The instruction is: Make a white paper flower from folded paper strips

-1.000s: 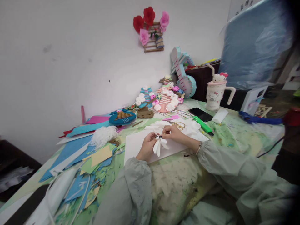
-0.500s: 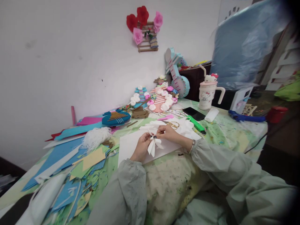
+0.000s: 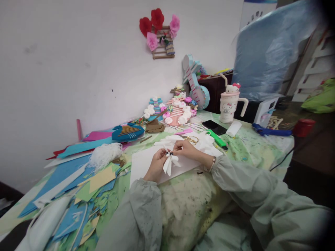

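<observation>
Between my fingertips hangs a small white paper flower [image 3: 170, 165], its petals spread downward. My left hand [image 3: 156, 164] pinches its gathered top from the left. From the other side my right hand [image 3: 187, 149] is closed in a pinch at the same gathered spot; a thin strand seems to run there, too fine to make out. Both hands are over a white sheet [image 3: 140, 161] on the table. Just beyond my right hand lie gold-handled scissors [image 3: 193, 141] on crumpled white paper [image 3: 206, 140].
A green utility knife [image 3: 217, 138], a black phone [image 3: 214, 127] and a cup with a straw [image 3: 228, 108] are on the right. To the left lie a bundle of white string [image 3: 105, 154] and blue paper [image 3: 61, 181]. Paper-flower crafts [image 3: 178, 111] stand against the wall.
The view has shifted slightly, so everything sits a little further left. Both hands keep their pinch on the paper flower, with hardly any movement.
</observation>
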The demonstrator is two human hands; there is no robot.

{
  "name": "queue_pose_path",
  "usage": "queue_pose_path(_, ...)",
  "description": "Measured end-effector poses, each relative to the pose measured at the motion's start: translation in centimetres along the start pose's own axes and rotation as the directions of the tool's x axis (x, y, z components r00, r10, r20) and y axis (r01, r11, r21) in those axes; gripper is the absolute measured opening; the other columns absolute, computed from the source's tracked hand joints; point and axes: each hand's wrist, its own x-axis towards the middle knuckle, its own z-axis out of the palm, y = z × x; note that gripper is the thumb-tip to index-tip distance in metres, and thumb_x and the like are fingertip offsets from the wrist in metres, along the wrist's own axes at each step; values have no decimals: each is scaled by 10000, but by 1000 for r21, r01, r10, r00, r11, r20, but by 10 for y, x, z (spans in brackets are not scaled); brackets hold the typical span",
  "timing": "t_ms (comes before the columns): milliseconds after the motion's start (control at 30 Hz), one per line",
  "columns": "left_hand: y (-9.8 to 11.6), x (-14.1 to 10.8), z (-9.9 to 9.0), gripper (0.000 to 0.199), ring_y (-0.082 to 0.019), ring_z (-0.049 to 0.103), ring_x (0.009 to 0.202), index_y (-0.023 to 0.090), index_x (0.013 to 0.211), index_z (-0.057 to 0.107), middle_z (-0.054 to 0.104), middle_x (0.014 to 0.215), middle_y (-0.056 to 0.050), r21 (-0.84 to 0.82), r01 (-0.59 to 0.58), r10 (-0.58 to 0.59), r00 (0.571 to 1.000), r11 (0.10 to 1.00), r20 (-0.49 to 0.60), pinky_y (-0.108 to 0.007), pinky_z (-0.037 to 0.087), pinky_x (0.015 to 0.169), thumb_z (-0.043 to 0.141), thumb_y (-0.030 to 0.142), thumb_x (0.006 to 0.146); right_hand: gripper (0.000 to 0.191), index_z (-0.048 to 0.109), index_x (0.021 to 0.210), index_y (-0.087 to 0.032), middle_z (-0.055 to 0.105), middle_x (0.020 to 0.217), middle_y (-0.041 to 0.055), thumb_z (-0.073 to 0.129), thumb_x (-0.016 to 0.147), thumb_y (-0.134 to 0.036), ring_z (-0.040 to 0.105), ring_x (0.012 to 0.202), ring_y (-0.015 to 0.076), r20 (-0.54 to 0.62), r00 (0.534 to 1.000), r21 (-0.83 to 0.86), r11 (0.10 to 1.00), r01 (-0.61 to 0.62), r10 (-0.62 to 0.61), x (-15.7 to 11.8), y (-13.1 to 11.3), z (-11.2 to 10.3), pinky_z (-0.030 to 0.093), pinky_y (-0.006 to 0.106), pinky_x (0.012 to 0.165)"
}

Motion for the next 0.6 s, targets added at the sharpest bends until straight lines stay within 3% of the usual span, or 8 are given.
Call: queue_pose_path(600,1,-1,0,329,-85,523,568,144,817,582,595,721,7,-3,6,-6,1000,1000,6,-199,383,539,766,258,569,231,635,634,-135,566,629,7,699,639,-357,501,615,120,1,1000,1,1000,11,-11,-1,-2,0,366,222,551)
